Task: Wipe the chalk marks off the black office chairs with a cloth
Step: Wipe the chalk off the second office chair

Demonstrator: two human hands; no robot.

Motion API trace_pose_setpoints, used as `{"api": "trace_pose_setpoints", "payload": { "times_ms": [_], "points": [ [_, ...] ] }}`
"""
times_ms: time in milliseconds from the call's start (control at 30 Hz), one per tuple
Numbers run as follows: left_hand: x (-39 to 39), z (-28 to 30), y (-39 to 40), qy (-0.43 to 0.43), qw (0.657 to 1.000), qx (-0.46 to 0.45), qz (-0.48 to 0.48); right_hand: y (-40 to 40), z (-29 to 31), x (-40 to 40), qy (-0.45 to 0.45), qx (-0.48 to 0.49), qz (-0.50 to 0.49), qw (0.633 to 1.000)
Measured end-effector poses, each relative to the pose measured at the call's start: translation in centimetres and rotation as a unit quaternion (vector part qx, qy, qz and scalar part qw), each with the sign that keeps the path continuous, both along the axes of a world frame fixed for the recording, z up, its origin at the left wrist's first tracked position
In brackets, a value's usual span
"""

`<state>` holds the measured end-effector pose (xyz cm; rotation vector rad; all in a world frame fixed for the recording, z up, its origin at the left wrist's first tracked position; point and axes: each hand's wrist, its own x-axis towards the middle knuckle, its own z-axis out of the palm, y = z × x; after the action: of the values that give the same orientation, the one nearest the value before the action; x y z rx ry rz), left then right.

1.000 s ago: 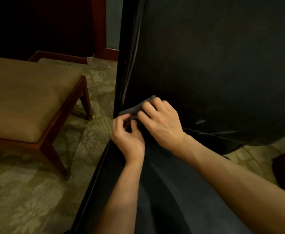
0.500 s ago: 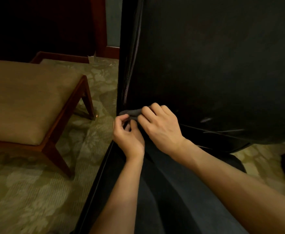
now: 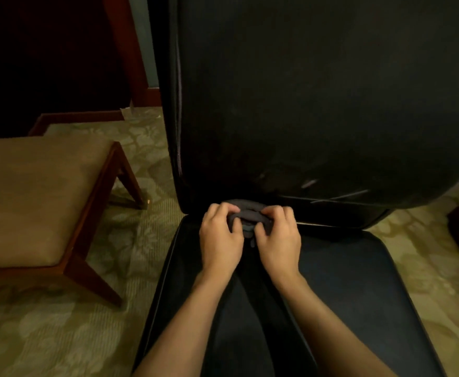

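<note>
- L hand (image 3: 220,235) & R hand (image 3: 278,236): fingers curled, both gripping bunched cloth (image 3: 246,213)
- cloth at chair (image 3: 291,104) seat/back crease; pale marks (image 3: 340,195) low on back, right of hands

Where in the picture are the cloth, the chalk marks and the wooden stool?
cloth (image 3: 246,213), head view, on its bunched grey middle between the two hands.
chalk marks (image 3: 342,196), head view, on the long pale streak low on the backrest.
wooden stool (image 3: 30,197), head view, on its tan cushion.

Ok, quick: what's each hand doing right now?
Left hand: fingers curled, gripping the cloth.
Right hand: fingers curled, gripping the same cloth.
</note>
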<state>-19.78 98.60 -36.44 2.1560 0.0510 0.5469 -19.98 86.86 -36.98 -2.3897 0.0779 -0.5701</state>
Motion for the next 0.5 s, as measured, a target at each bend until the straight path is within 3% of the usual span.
{"api": "trace_pose_setpoints", "payload": {
  "times_ms": [67,167,267,333,400,500],
  "points": [
    [0.3,-0.1,0.5,0.029,0.999,0.04,-0.022,-0.3,-0.4,0.0,0.048,0.004,-0.015,0.999],
    [0.7,0.4,0.4,-0.013,0.995,0.102,-0.018,-0.7,0.6,0.4,0.007,-0.029,-0.014,0.999],
    [0.5,1.6,-0.6,-0.012,0.998,0.053,0.04,-0.3,2.3,0.6,-0.052,-0.004,-0.03,0.998],
    [0.4,1.7,-1.1,0.056,0.996,-0.061,0.045,-0.2,2.4,0.4,-0.065,0.002,-0.037,0.997],
    [0.4,1.7,-1.2,0.145,0.963,-0.222,0.039,-0.1,1.9,-0.1,-0.059,0.035,-0.038,0.997],
    [1.0,1.5,-0.7,0.231,0.84,-0.491,0.027,0.2,1.3,-1.4,-0.029,0.136,-0.038,0.99]
  ]
}}
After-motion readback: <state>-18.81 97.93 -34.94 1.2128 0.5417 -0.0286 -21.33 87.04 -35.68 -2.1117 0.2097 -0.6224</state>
